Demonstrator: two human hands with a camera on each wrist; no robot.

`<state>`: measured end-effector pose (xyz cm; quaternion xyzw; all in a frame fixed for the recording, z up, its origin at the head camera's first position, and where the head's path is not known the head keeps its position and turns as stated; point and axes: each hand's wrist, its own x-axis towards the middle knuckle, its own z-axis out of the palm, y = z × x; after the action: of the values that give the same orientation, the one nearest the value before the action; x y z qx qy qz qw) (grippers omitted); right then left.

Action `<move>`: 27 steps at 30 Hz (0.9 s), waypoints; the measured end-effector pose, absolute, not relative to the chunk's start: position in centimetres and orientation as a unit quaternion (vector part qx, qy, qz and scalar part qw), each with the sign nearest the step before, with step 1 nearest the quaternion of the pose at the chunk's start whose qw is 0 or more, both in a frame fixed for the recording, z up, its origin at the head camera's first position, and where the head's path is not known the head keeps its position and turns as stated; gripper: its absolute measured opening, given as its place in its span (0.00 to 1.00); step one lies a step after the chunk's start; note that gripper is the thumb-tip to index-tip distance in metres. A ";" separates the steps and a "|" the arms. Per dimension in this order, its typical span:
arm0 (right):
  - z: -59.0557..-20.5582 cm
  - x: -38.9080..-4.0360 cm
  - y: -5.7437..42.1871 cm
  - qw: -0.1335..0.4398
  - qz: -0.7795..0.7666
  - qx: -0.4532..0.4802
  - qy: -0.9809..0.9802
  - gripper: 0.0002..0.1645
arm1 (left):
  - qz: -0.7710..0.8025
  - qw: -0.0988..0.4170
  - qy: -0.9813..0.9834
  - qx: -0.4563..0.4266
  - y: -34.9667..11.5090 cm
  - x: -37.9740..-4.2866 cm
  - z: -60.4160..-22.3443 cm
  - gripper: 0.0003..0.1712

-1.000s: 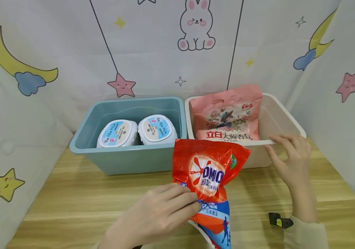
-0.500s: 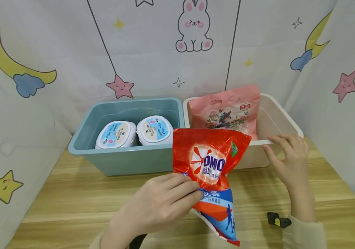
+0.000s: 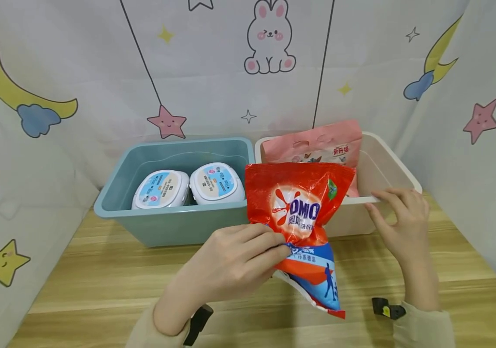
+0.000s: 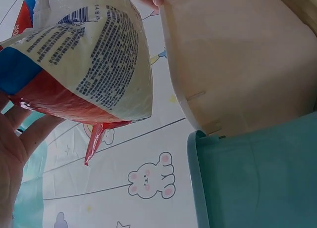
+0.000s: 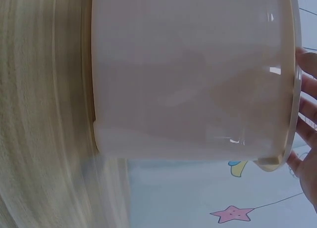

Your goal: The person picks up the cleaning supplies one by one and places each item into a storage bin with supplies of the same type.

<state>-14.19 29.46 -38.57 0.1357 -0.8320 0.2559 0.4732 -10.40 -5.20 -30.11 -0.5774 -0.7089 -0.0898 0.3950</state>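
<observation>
My left hand [image 3: 235,258] grips a red and blue OMO laundry detergent bag [image 3: 304,198] by its left side, above the table. The bag's top overlaps the cream bin's front and the pink bag in the head view. Its pale printed back [image 4: 109,55] shows in the left wrist view, close to the bin. At the right end of the cream bin [image 3: 348,220], my right hand [image 3: 406,224] holds the front rim, fingers over it and thumb below. Inside that bin a pink detergent bag [image 3: 313,142] stands at the left, partly hidden.
Left of the cream bin stands a teal bin [image 3: 174,229] with two white lidded tubs [image 3: 161,188] in it. A black strap [image 3: 389,308] shows beside the right sleeve. Behind the bins hangs a printed curtain [image 3: 213,87]; the wooden table [image 3: 100,275] extends in front.
My left hand has raised the OMO bag and moved it slightly right, toward the cream bin, covering more of the pink bag. My right hand stays on the rim. The head view has shifted slightly.
</observation>
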 end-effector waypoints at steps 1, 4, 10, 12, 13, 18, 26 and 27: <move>-38.6 -14.2 29.5 0.473 0.256 0.135 -0.832 0.37 | -0.090 0.395 -0.710 -0.577 -5.1 -10.5 -30.1 0.14; -38.6 -14.2 29.5 0.472 0.257 0.135 -0.832 0.36 | -0.093 0.393 -0.712 -0.575 -4.7 -11.0 -30.1 0.14; -38.7 -14.2 29.5 0.474 0.256 0.137 -0.831 0.36 | -0.093 0.393 -0.716 -0.570 -4.0 -11.9 -30.1 0.13; -38.7 -14.2 29.5 0.473 0.258 0.136 -0.831 0.36 | -0.094 0.390 -0.718 -0.569 -3.8 -12.2 -30.0 0.14; -38.6 -14.2 29.5 0.472 0.258 0.135 -0.832 0.36 | -0.096 0.388 -0.718 -0.569 -3.7 -12.3 -30.0 0.14; -38.6 -14.0 29.4 0.466 0.263 0.130 -0.835 0.37 | -0.105 0.377 -0.721 -0.573 -3.3 -12.9 -29.8 0.14; -38.5 -14.0 29.4 0.462 0.269 0.136 -0.834 0.34 | -0.101 0.365 -0.717 -0.584 -2.5 -13.8 -29.2 0.14; -38.5 -14.0 29.4 0.461 0.269 0.135 -0.835 0.34 | -0.099 0.365 -0.717 -0.585 -2.3 -13.9 -29.2 0.14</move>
<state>-13.99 29.43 -38.52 0.1351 -0.8348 0.2685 0.4612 -13.91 -2.33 -29.15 -0.5852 -0.7175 -0.0986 0.3647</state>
